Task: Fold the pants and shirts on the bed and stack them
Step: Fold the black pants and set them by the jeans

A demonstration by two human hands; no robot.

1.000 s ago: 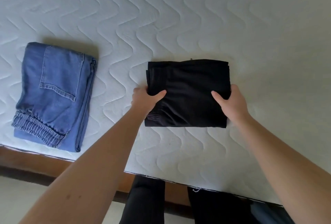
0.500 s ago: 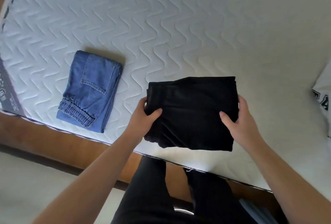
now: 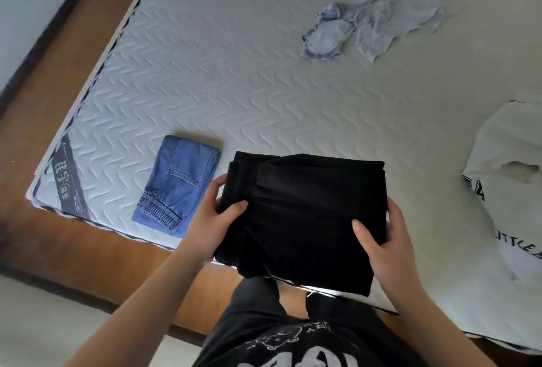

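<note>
Black, folded into a thick square, the pants sit in your two hands above the near edge of the mattress. Your left hand grips the pants' left side, thumb on top and fingers underneath. Your right hand grips their right side in the same manner, thumb lying across the top fold. Just left of the pants, folded blue jeans lie flat on the mattress near its corner. Well beyond the pants, a crumpled pale blue shirt lies unfolded. To the right of the pants, a white shirt with dark lettering lies loose at the picture's edge.
</note>
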